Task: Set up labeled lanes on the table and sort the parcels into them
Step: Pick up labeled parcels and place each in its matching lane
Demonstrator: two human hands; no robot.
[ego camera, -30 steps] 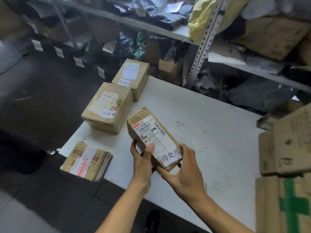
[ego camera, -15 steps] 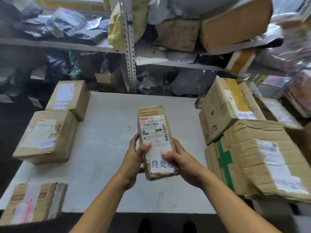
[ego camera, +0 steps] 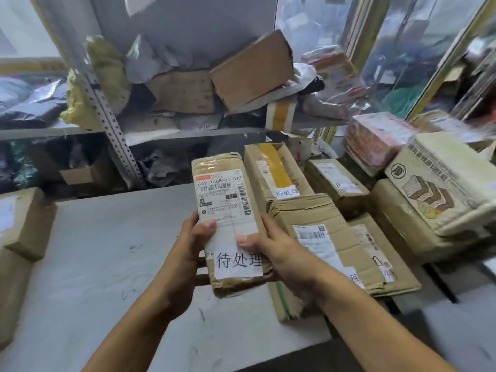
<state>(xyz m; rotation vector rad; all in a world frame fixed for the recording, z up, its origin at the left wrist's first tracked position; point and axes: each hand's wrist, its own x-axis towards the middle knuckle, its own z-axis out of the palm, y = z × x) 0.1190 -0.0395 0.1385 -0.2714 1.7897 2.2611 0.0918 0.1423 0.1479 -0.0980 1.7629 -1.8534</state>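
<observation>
holding a long brown parcel [ego camera: 228, 224] up off the table [ego camera: 102, 264] in both hands, i am reading its shipping label [ego camera: 221, 196] and the white sticker with printed characters [ego camera: 237, 260] near its bottom end. my left hand [ego camera: 185, 253] is gripping the left side, thumb lying flat across the label and the other fingers hidden behind the box. my right hand [ego camera: 279, 253] is gripping the right side, thumb pressing on the white paper and fingers wrapped round the back. the parcel is hanging tilted above the right half of the table, close to the heap of boxes [ego camera: 330, 237] crowding the table's right edge. at the left edge another box [ego camera: 24, 224] is sitting, partly cut off from view.

i am judging this to be the reading step before a drop into a lane. i am not seeing any lane labels on the table surface itself, so putting the parcel down in the wrong spot is the main risk. the heap on the right is looking loosely stacked, so swinging the parcel that way could be knocking a box off. both thumbs are covering part of the paper, so i could be misreading the label.
</observation>
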